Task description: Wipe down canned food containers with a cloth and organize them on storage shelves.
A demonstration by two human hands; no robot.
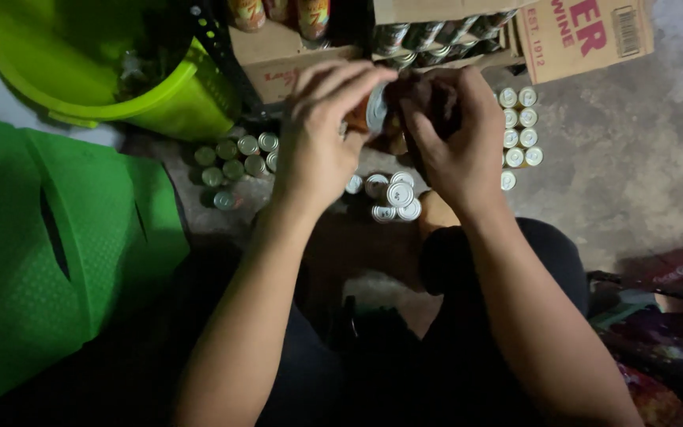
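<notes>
1. While both hands are raised in the middle of the view, they meet around one can (375, 111), which is held above the floor and lies on its side with its silver end turned toward the camera.
2. The left hand (322, 138) has its fingers stretched over the top of the can, only lightly bent, and they touch its left side.
3. The right hand (452, 134) is closed around a dark brown cloth (428, 99), and this cloth is pressed on the right side of the can.
4. How much of the can the cloth covers I cannot tell, because the hands hide most of it.
5. Under the hands, a small group of cans (393, 198) stands upright on the grey floor (634, 158), close together.
6. To the left of them another group of cans (235, 158) stands near a lime green bucket (175, 103) in the far left corner.
7. To the right, two short rows of cans (519, 126) stand just beside a cardboard box (583, 35) with red print.
8. Farther back, between the bucket and this box, an open carton (436, 35) holds more cans lying on their sides.
9. A green plastic stool (49, 253) fills the near left side.
10. The person's knees, in dark trousers, are near the bottom, and some coloured fabric (666, 316) lies at the near right.
</notes>
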